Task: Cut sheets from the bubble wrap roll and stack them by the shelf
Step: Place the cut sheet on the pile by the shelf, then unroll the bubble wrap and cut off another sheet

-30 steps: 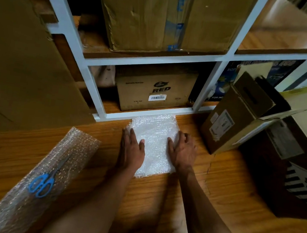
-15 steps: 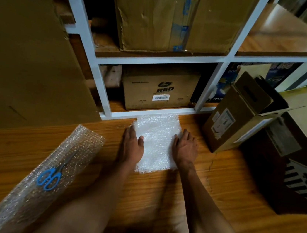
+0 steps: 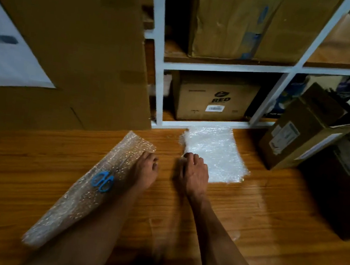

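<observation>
Bubble wrap roll [image 3: 96, 188] under left hand [image 3: 145, 170], fingers relaxed.

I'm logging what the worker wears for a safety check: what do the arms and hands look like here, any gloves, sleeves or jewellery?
Both forearms are bare up to the bottom edge of the picture, with no sleeves in view. The left hand and right hand wear no gloves. No watch, wristband or ring shows on either, though the light is dim.

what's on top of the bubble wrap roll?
Blue scissors lie on the bubble wrap roll; the left hand rests on its far end. What's underneath is covered.
</observation>
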{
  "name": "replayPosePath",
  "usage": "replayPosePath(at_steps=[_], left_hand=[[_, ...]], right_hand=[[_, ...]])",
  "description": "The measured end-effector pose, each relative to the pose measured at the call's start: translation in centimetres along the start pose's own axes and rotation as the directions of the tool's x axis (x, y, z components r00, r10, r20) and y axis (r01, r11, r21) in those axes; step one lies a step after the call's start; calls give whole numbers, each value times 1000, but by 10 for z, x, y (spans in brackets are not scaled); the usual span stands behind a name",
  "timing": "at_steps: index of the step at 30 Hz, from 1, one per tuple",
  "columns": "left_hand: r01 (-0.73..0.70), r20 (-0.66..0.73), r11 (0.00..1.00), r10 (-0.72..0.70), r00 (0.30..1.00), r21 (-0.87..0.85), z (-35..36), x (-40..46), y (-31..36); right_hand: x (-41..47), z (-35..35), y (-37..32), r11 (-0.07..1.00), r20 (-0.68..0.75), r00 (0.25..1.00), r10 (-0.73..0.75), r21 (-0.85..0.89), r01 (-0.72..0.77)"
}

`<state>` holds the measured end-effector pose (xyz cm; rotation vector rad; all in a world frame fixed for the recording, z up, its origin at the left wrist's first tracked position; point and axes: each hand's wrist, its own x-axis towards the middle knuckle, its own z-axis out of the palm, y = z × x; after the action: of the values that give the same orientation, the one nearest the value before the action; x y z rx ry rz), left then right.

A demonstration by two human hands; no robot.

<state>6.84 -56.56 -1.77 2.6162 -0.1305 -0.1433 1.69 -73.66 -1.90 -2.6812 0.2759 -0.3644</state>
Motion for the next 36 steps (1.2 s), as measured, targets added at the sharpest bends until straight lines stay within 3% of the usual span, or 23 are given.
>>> replayPosePath(at_steps=[7, 11, 20, 24, 29, 32, 36], left_hand=[[73, -48, 989, -67, 997, 132, -59, -33, -100], [96, -29, 975, -92, 995, 203, -80, -47, -145], [3, 68, 952, -25, 997, 305, -108, -51, -189], [42, 23, 946, -52, 998, 322, -124, -46, -219], [275, -61, 926, -268, 961, 260, -144, -37, -259], [255, -82, 947, -244, 966, 196, -153, -37, -262], [105, -45, 993, -103, 994, 48, -150, -42, -253]], right_hand=[[-38, 47, -109, 986, 196, 967, -160, -8, 165], [-61, 80, -163, 974, 353, 921, -164, -88, 207], [-105, 116, -217, 992, 350, 936, 45, -130, 1], [-108, 112, -220, 988, 367, 925, 99, -147, -47], [-104, 104, -222, 974, 450, 877, 171, -210, -82], [-100, 102, -227, 965, 468, 858, 209, -241, -104], [-97, 92, -236, 957, 456, 867, 201, -280, -75]])
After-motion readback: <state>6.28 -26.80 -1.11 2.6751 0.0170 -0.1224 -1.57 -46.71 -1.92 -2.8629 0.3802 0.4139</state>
